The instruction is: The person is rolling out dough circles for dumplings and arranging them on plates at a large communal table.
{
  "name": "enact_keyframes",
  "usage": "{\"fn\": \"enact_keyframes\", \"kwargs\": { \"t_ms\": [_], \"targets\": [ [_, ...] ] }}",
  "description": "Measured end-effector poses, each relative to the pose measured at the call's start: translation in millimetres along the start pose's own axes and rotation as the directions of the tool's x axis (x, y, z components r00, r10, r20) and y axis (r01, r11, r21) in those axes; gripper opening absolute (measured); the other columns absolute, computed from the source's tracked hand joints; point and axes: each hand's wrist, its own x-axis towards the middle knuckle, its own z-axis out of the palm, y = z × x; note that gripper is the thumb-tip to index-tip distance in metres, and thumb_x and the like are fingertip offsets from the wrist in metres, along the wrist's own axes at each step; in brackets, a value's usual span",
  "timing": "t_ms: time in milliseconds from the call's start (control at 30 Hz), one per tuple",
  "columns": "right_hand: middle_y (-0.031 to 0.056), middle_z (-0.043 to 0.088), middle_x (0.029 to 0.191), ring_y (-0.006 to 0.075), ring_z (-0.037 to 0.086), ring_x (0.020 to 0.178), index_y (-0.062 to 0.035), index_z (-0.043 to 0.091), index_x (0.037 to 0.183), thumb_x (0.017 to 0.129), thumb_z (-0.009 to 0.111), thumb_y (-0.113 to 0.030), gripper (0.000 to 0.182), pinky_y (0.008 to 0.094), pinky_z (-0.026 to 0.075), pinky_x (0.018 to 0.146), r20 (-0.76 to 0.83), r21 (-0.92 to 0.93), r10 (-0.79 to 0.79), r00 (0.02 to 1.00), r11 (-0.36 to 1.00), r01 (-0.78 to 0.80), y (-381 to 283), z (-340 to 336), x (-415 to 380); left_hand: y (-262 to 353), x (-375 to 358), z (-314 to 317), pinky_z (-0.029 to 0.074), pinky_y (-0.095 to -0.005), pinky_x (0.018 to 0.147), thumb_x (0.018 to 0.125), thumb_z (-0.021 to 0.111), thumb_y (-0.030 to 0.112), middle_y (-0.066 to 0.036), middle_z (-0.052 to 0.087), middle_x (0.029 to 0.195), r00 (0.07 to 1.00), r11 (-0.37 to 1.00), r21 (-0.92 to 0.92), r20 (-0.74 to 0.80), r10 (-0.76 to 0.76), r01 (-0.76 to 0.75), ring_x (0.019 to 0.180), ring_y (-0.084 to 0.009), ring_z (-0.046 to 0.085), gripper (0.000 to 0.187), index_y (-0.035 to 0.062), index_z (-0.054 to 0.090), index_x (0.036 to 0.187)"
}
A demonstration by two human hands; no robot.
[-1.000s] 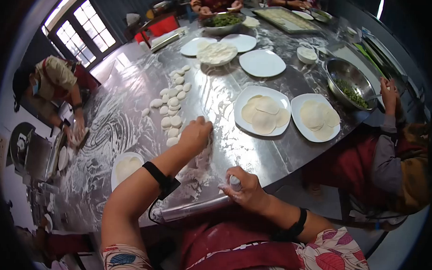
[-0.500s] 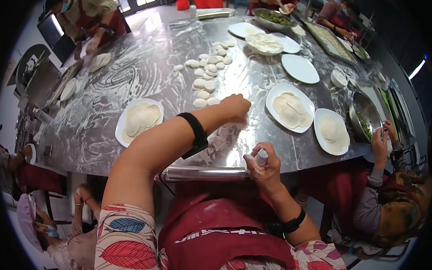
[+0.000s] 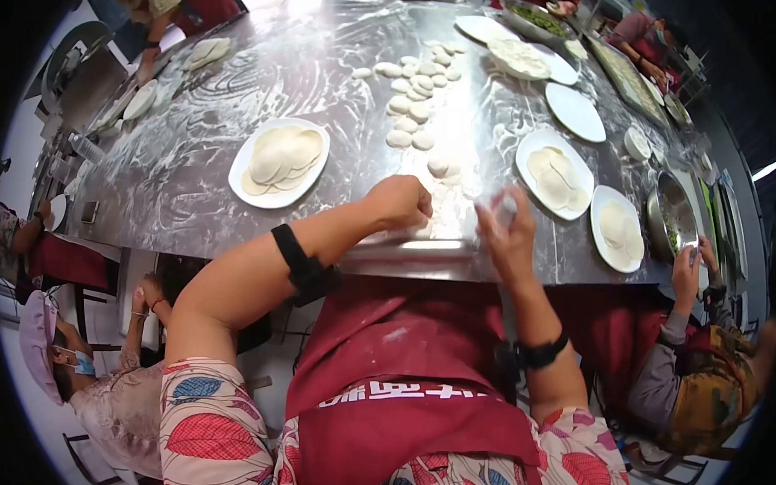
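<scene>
My left hand [image 3: 400, 203] is curled closed low over the floured steel table [image 3: 356, 164], near its front edge. Whatever its fingers hold is hidden. My right hand [image 3: 509, 238], blurred by motion, is wrapped round a short, floury rolling pin [image 3: 508, 209], whose pale end shows between thumb and fingers. Just beyond my hands lie a couple of dough pieces [image 3: 443, 166]. Farther back, several flattened dough rounds [image 3: 412, 111] form a loose trail. Rolled wrappers [image 3: 281, 160] are heaped on a white plate [image 3: 245, 188] to the left; more wrappers [image 3: 556, 178] fill a plate [image 3: 530, 146] to the right.
Another wrapper plate [image 3: 632, 264] stands at right, beside a steel bowl of green filling [image 3: 673, 214] that a co-worker's hands [image 3: 688, 263] touch. An empty white plate [image 3: 575, 112] and a flour plate [image 3: 519, 59] lie farther back. Other people surround the table.
The view has tilted and shifted. My left hand has drawn back toward the table's front edge, while my right hand has risen from that edge with the rolling pin. Dough pieces have come into view beyond them.
</scene>
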Motion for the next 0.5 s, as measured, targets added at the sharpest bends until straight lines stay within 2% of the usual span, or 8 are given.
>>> {"fn": "enact_keyframes", "kwargs": {
  "t_ms": [67, 100, 167, 233, 267, 300, 367, 500],
  "targets": [
    [0.0058, 0.051, 0.058, 0.0137, 0.054, 0.05, -0.0051, 0.047, 0.088, 0.079, 0.068, -0.008, 0.023, 0.0283, 0.042, 0.046, 0.06, 0.06, 0.096, 0.994, 0.993, -0.099, 3, 9, 22, 11, 0, 0, 0.05, -0.0346, 0.066, 0.068, 0.069, 0.013, -0.013, 0.067, 0.075, 0.999, 0.991, 0.132, -0.048, -0.01, 0.016, 0.071, -0.0246, 0.065, 0.016, 0.0049, 0.07, 0.083],
    [0.0051, 0.051, 0.059, 0.0133, 0.054, 0.05, -0.0055, 0.047, 0.088, 0.079, 0.068, -0.008, 0.024, 0.0283, 0.042, 0.045, 0.092, 0.125, 0.145, 0.985, 0.98, -0.156, 0, 10, 25, 13, -1, -4, 0.05, -0.0355, 0.065, 0.069, 0.069, 0.015, -0.014, 0.067, 0.074, 0.999, 0.995, 0.098, -0.035, -0.017, 0.02, 0.069, -0.026, 0.065, 0.017, 0.0049, 0.07, 0.081],
    [0.0045, 0.051, 0.061, 0.012, 0.053, 0.051, -0.0054, 0.047, 0.088, 0.079, 0.067, -0.007, 0.022, 0.0282, 0.043, 0.046, 0.016, -0.003, 0.05, 0.999, 0.999, -0.049, 1, 7, 14, 6, -2, -3, 0.05, -0.0352, 0.064, 0.069, 0.068, 0.013, -0.014, 0.067, 0.074, 0.996, 0.995, 0.092, -0.073, 0.051, -0.044, 0.067, -0.0258, 0.065, 0.016, 0.0042, 0.07, 0.082],
    [0.0047, 0.052, 0.064, 0.0114, 0.053, 0.052, -0.0049, 0.046, 0.088, 0.08, 0.066, -0.006, 0.021, 0.0275, 0.043, 0.046, 0.001, -0.037, -0.005, 1.0, 0.999, 0.005, 1, -4, -11, -2, -12, 3, 0.05, -0.0344, 0.064, 0.069, 0.068, 0.012, -0.015, 0.067, 0.074, 0.987, 1.0, -0.02, -0.158, -0.004, 0.001, 0.067, -0.0256, 0.065, 0.017, 0.0033, 0.07, 0.083],
    [0.0045, 0.051, 0.062, 0.0116, 0.052, 0.052, -0.0045, 0.046, 0.088, 0.081, 0.064, -0.004, 0.02, 0.0268, 0.042, 0.046, -0.01, 0.085, 0.083, 0.997, 0.993, -0.082, -5, -5, -22, -9, -15, 5, 0.051, -0.0335, 0.064, 0.069, 0.068, 0.012, -0.016, 0.067, 0.075, 0.994, 0.989, -0.147, -0.106, -0.03, 0.015, 0.067, -0.0256, 0.065, 0.018, 0.0025, 0.069, 0.084],
    [0.0044, 0.051, 0.061, 0.0115, 0.052, 0.051, -0.0046, 0.046, 0.089, 0.081, 0.064, -0.004, 0.02, 0.0267, 0.042, 0.045, 0.001, 0.06, 0.062, 0.998, 0.996, -0.062, -6, -3, -14, -9, -17, 10, 0.051, -0.0334, 0.067, 0.071, 0.066, 0.012, -0.016, 0.067, 0.076, 0.996, 0.966, -0.244, -0.005, -0.091, 0.087, 0.069, -0.0259, 0.065, 0.017, 0.0023, 0.069, 0.085],
    [0.0041, 0.05, 0.06, 0.0113, 0.051, 0.051, -0.0048, 0.046, 0.089, 0.081, 0.064, -0.004, 0.02, 0.0266, 0.041, 0.045, 0.0, 0.007, 0.071, 0.997, 0.997, -0.071, -4, 0, -5, 7, -23, 13, 0.05, -0.0366, 0.07, 0.072, 0.062, 0.016, -0.013, 0.067, 0.077, 0.989, 0.996, -0.087, -0.143, -0.04, 0.027, 0.076, -0.03, 0.064, 0.013, 0.009, 0.071, 0.078],
    [0.0067, 0.051, 0.058, 0.0141, 0.052, 0.048, -0.004, 0.045, 0.088, 0.079, 0.066, -0.006, 0.022, 0.0283, 0.041, 0.044, 0.001, 0.012, 0.083, 0.997, 0.997, -0.083, 0, 15, 22, 15, -4, 9, 0.05, -0.0388, 0.069, 0.072, 0.062, 0.016, -0.015, 0.066, 0.076, 0.995, 0.997, 0.068, -0.085, 0.045, -0.039, 0.075, -0.0308, 0.064, 0.014, 0.0071, 0.07, 0.079]
  ]
}}
